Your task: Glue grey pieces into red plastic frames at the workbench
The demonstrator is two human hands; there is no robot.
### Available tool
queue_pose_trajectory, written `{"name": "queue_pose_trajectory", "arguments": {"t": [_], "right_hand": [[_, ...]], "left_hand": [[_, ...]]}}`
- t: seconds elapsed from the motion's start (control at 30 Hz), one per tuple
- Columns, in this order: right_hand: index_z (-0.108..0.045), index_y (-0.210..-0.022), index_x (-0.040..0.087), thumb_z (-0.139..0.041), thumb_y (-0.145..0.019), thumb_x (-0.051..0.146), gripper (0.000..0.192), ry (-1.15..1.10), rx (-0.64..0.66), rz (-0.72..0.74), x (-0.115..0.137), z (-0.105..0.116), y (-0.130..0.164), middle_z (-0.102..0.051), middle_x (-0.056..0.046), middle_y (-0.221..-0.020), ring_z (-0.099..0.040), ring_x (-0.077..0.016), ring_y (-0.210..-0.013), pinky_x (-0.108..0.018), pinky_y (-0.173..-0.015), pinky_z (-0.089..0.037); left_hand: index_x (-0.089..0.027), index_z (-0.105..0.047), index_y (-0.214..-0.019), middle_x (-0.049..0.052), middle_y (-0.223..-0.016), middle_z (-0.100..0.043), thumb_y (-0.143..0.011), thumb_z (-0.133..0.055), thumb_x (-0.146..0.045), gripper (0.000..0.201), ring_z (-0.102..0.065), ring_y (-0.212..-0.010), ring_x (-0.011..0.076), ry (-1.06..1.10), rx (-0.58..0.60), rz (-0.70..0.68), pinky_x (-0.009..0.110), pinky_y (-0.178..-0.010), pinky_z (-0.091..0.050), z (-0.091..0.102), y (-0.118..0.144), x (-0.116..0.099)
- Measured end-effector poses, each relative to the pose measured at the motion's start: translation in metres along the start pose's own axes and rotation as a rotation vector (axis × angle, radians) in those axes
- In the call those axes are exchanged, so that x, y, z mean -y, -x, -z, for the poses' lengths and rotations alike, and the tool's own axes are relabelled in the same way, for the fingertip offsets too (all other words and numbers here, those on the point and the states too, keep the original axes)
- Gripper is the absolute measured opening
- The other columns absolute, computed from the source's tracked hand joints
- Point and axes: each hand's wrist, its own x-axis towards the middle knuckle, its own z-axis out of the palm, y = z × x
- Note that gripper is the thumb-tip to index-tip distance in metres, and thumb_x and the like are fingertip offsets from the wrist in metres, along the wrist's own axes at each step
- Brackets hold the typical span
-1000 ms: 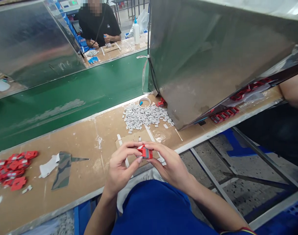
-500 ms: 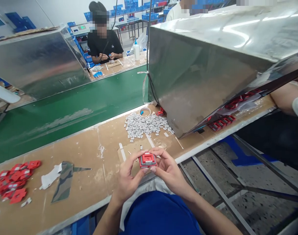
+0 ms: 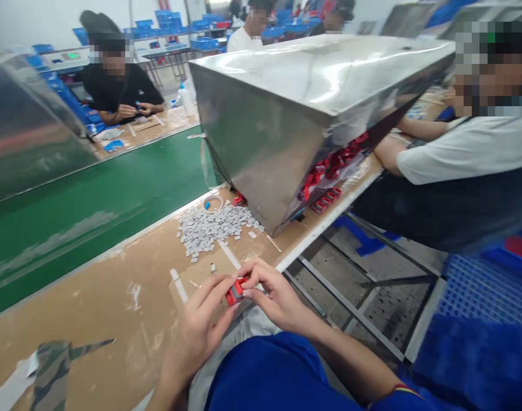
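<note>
Between both hands is a small red and grey plastic part [image 3: 234, 293], held close to the table's front edge and tilted. My left hand [image 3: 203, 319] grips it from the left, thumb below and fingers above. On the other side my right hand [image 3: 270, 291] has its fingers and thumb closed on the part, covering its right end. A heap of small grey flat pieces [image 3: 213, 228] lies on the table just beyond the hands. One loose grey piece [image 3: 213, 267] sits apart from it.
A large metal hood [image 3: 261, 137] stands right of the heap, with red parts [image 3: 329, 168] under it. A green conveyor belt [image 3: 115, 200] runs behind the table. Camouflage cloth [image 3: 51, 371] lies front left. A co-worker [image 3: 470, 154] sits at the right, another [image 3: 119, 91] across the belt.
My view has swung to the right, so the pile of red parts at the left is out of view. The held part has been turned and tilted, and my right fingers now cover more of it.
</note>
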Motion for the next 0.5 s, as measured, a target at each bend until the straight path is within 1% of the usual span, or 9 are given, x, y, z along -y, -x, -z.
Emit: {"name": "queue_pose_trajectory", "arguments": {"t": [0.07,0.13,0.2,0.27,0.33,0.37,0.43,0.5], "right_hand": [[-0.06,-0.086,0.022,-0.061,-0.105,0.044,0.029,-0.026,-0.059,-0.035,0.006,0.012,0.012,-0.068,-0.007,-0.104,-0.068,-0.0207,-0.101,-0.036,-0.09,-0.053],[-0.061,-0.085,0.022,-0.063,-0.104,0.046,0.03,-0.021,-0.151,-0.086,0.009,0.029,0.028,-0.069,-0.008,-0.106,-0.068,-0.021,-0.101,-0.036,-0.089,-0.053],[-0.062,-0.085,0.023,-0.063,-0.104,0.043,0.028,0.062,-0.284,-0.122,0.0,0.052,0.043,-0.071,-0.008,-0.108,-0.069,-0.0212,-0.099,-0.036,-0.087,-0.054],[-0.064,-0.086,0.023,-0.061,-0.104,0.037,0.024,0.277,-0.474,-0.135,-0.024,0.085,0.051,-0.072,-0.008,-0.106,-0.069,-0.0216,-0.097,-0.037,-0.086,-0.054],[-0.063,-0.085,0.023,-0.057,-0.103,0.031,0.021,0.561,-0.692,-0.135,-0.061,0.123,0.048,-0.071,-0.008,-0.101,-0.068,-0.0229,-0.095,-0.039,-0.085,-0.054],[-0.062,-0.084,0.023,-0.056,-0.102,0.029,0.02,0.629,-0.76,-0.136,-0.081,0.142,0.043,-0.07,-0.009,-0.098,-0.067,-0.0241,-0.094,-0.041,-0.085,-0.054],[-0.06,-0.084,0.023,-0.055,-0.099,0.026,0.017,0.702,-0.823,-0.144,-0.12,0.176,0.028,-0.068,-0.009,-0.095,-0.065,-0.0258,-0.092,-0.044,-0.085,-0.054],[-0.06,-0.083,0.023,-0.055,-0.096,0.022,0.014,0.757,-0.846,-0.156,-0.152,0.199,0.01,-0.066,-0.01,-0.094,-0.062,-0.0273,-0.093,-0.046,-0.088,-0.053]], "left_hand": [[-0.022,-0.06,-0.139,0.013,-0.121,-0.075,-0.103,-0.057,-0.019,0.036,-0.076,-0.109,0.0218,-0.023,0.065,-0.072,0.028,-0.093,-0.063,-0.008,-0.013,-0.009],[-0.024,-0.056,-0.145,0.013,-0.127,-0.074,-0.104,-0.056,-0.023,0.041,-0.076,-0.114,0.0226,-0.029,0.153,-0.123,0.028,-0.096,-0.062,-0.018,-0.027,-0.016],[-0.026,-0.049,-0.153,0.013,-0.138,-0.07,-0.104,-0.058,-0.03,0.05,-0.072,-0.124,0.0243,-0.039,0.235,-0.123,0.031,-0.102,-0.061,-0.029,-0.038,-0.017],[-0.028,-0.047,-0.156,0.012,-0.147,-0.066,-0.103,-0.059,-0.038,0.055,-0.069,-0.131,0.0259,-0.045,0.266,-0.074,0.033,-0.105,-0.06,-0.036,-0.044,-0.009],[-0.028,-0.055,-0.15,0.011,-0.144,-0.069,-0.104,-0.057,-0.045,0.05,-0.071,-0.128,0.0262,-0.039,0.25,0.01,0.034,-0.104,-0.061,-0.039,-0.043,0.007],[-0.028,-0.06,-0.145,0.011,-0.139,-0.072,-0.104,-0.055,-0.047,0.046,-0.073,-0.124,0.0261,-0.032,0.243,0.059,0.034,-0.103,-0.062,-0.038,-0.04,0.017],[-0.028,-0.068,-0.135,0.009,-0.13,-0.078,-0.102,-0.056,-0.05,0.041,-0.077,-0.117,0.0263,-0.015,0.266,0.135,0.031,-0.096,-0.065,-0.035,-0.031,0.038],[-0.03,-0.072,-0.13,0.007,-0.125,-0.08,-0.099,-0.061,-0.053,0.041,-0.079,-0.111,0.0261,0.015,0.324,0.206,0.028,-0.088,-0.067,-0.031,-0.018,0.056]]}}
